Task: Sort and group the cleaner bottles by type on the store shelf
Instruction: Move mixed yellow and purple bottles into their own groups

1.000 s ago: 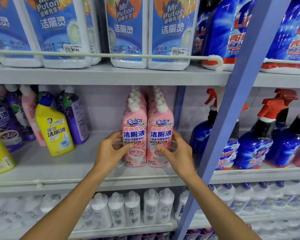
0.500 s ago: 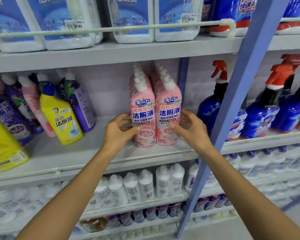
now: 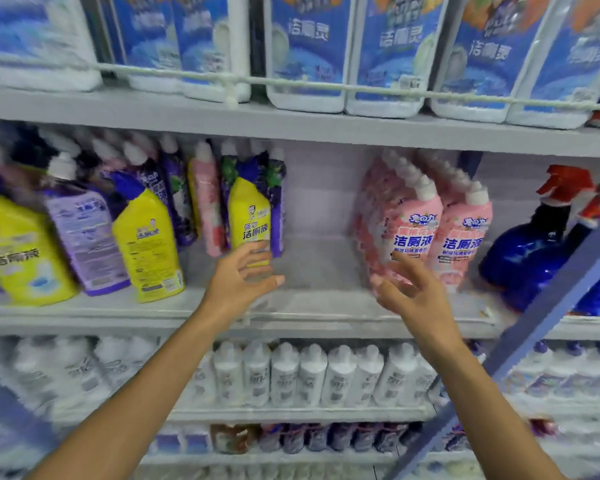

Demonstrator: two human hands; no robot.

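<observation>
Two rows of pink cleaner bottles (image 3: 416, 233) stand on the middle shelf (image 3: 312, 306), right of centre. My right hand (image 3: 413, 292) hovers just in front of them with fingers spread, holding nothing. My left hand (image 3: 243, 278) is open in front of a yellow bottle (image 3: 250, 220) that stands among purple bottles (image 3: 177, 195) and a lone pink bottle (image 3: 207, 202). Further left are more yellow bottles (image 3: 146, 244) and a purple bottle (image 3: 84, 237) leaning together. The picture is blurred.
Big blue-and-white jugs (image 3: 309, 50) fill the top shelf behind a white rail. Blue spray bottles with red triggers (image 3: 530, 251) stand at the right behind a blue upright post (image 3: 555, 306). White bottles (image 3: 298, 375) line the shelf below. A gap of bare shelf lies between my hands.
Both hands have let go of the pink bottles. My left hand moved left toward the yellow bottle, and my view swung left, showing more of the mixed bottles.
</observation>
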